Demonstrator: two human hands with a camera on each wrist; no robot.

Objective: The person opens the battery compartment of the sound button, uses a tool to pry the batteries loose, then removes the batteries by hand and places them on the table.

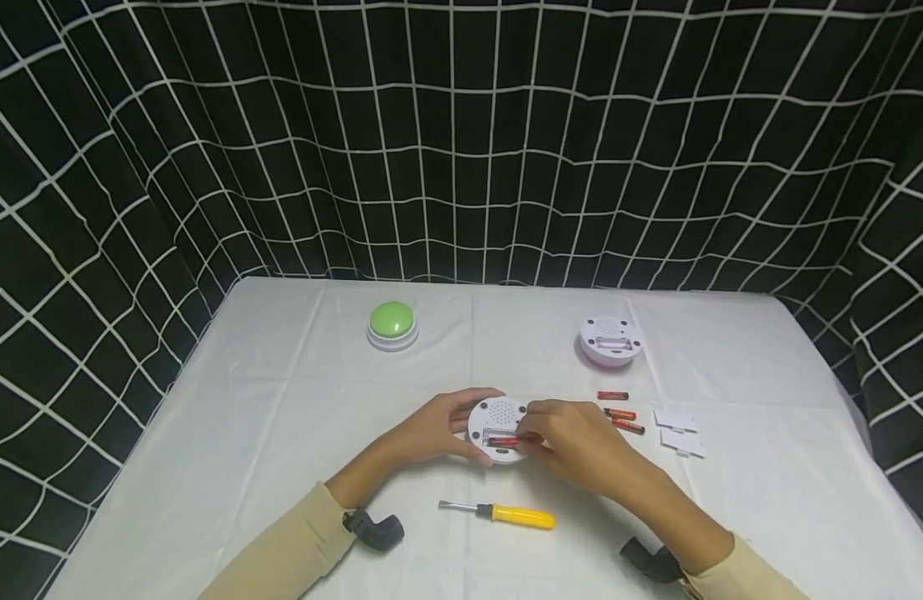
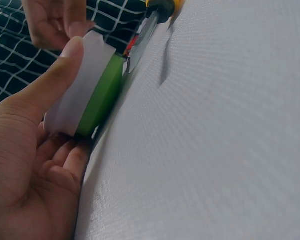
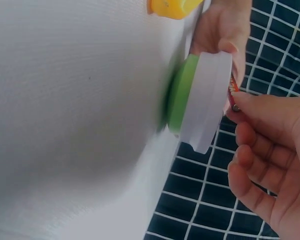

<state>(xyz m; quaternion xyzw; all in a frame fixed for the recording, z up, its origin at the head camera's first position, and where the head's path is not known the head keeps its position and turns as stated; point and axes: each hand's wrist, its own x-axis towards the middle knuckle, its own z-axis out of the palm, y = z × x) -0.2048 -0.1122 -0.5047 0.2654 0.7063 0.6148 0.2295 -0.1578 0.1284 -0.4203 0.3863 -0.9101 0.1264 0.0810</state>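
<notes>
My left hand [image 1: 434, 429] grips the rim of a push-button buzzer [image 1: 501, 412], turned upside down with its speaker holes and open battery compartment facing up. In the left wrist view its green dome [image 2: 101, 97] points down at the cloth, with my thumb on the white base. Between thumb and fingertips my right hand [image 1: 584, 437] pinches a red battery [image 3: 233, 93], which lies over the compartment in the head view. The other fingers of that hand are loosely curled, away from the buzzer.
Nearest me lies a yellow-handled screwdriver [image 1: 517, 517]. Three red batteries [image 1: 614, 396] and two white covers [image 1: 682, 442] are at the right. Farther back are an upturned buzzer [image 1: 609, 350] and an upright green one [image 1: 392, 321]. White-gridded black cloth [image 1: 469, 183] surrounds the table.
</notes>
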